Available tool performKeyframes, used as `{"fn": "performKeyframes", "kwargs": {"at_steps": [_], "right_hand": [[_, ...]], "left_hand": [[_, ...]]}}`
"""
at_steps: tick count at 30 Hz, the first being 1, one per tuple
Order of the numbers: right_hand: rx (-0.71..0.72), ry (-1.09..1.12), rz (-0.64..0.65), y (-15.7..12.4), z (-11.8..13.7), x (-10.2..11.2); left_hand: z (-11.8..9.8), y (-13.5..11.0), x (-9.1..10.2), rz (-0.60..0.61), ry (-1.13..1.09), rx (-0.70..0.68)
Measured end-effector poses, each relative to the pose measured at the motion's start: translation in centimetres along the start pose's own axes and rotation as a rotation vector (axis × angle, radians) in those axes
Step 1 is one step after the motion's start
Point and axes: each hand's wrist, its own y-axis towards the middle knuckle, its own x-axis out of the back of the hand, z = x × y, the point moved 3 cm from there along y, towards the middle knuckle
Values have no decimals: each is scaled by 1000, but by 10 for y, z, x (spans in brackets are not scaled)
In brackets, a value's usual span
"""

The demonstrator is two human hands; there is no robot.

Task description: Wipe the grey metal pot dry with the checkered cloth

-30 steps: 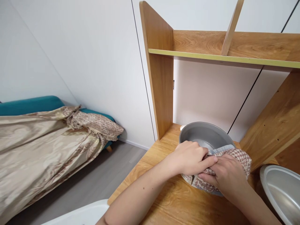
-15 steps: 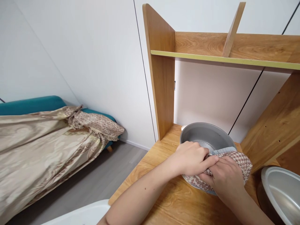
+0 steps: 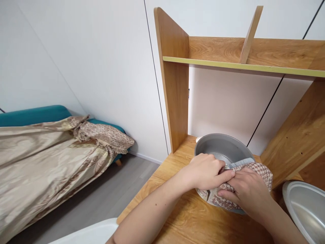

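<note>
2 hands work 1 cloth against 1 pan here. L hand [image 3: 207,171] sits on the near rim of the grey metal pan [image 3: 220,147], fingers curled together and pressing down on the patterned cloth [image 3: 261,169], thumb side toward the R. R hand [image 3: 247,191] lies just beside it, touching it, fingers pinched onto the cloth where it drapes over the pan's near-right edge; fingertips are bent under the fabric, so how far they wrap round the rim can't be told.

Step in hand, by my reading: wiping or drying the pan rim w/ the cloth, both hands bearing on the same stretch of edge. A further stroke would call for the pan to be braced so it doesn't skid on the wooden desk [image 3: 177,203], and for the cloth to slide along the rim w/o bunching.

Containers: the pan stands on the desk under the wooden shelf [image 3: 228,62], close to the upright side panel. Its inside looks bare, dull grey, nothing in it that shows; the near part is hidden by hands and cloth. 1 more metal vessel [image 3: 304,210] sits at the R edge, cut off by the frame, its shiny inside also bare as far as visible. White object [image 3: 88,234] at the bottom edge, too cropped to name. Sofa w/ a beige throw [image 3: 50,156] stands well apart, L.
</note>
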Motion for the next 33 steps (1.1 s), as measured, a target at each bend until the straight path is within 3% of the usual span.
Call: {"fn": "performKeyframes", "kwargs": {"at_steps": [5, 25, 33], "right_hand": [[-16, 13, 3, -4, -1, -4], [-110, -51, -228, 2, 17, -8], [-115, -53, -192, 1, 15, -9]], "left_hand": [[-1, -1, -1, -21, 1, 0], [-2, -1, -3, -24, 6, 24], [-2, -1, -4, -26, -9, 20]]}}
